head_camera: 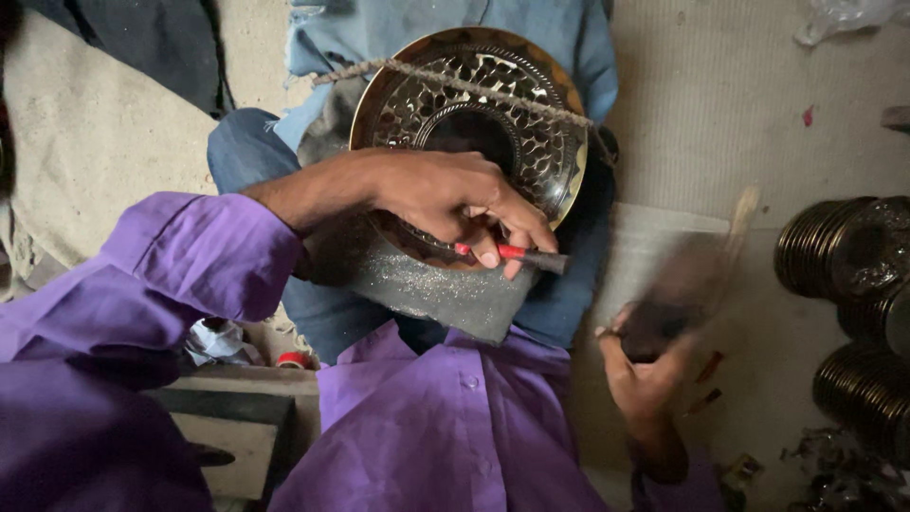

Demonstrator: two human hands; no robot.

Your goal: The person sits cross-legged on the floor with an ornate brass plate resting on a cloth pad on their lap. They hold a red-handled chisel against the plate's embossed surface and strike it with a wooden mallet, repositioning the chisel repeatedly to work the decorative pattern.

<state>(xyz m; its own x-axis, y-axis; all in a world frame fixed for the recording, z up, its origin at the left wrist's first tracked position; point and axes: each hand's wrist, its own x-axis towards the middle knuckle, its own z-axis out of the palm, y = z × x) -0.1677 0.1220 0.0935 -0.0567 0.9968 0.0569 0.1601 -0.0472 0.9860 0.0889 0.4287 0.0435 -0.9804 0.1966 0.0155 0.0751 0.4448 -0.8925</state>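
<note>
Fingers [493, 248] of the left hand [445, 194] are pinched together around a slim punch-like tool with a red grip and dark tip [526, 256], holding it nearly level so that its shaft lies along the lower rim of the work, a hold that seems meant to steady the tool against a blow. Directly behind those fingers, touching the knuckles, stands a round brass-coloured plate with a pierced pattern [531, 142], tilted up toward the camera and propped on the lap, apparently so the patterned face stays readable while the rim is worked. Just below the fingers lies a grey, glitter-dusted pad [427, 289], set under the plate's edge, probably as a cushion. A twisted cord [455, 83] crosses the upper part of the plate, well beyond the fingertips; its purpose cannot be told. To the outer side, apart from the tool's tip, the right hand [645, 370] is wrapped shut on a mallet with a pale wooden handle [697, 284], smeared by motion blur. Farther out on that side, stacks of dark round plates [839, 251] stand on edge on the floor [720, 104], near but beyond the mallet hand. Purple sleeves [190, 256] frame both wrists.
</note>
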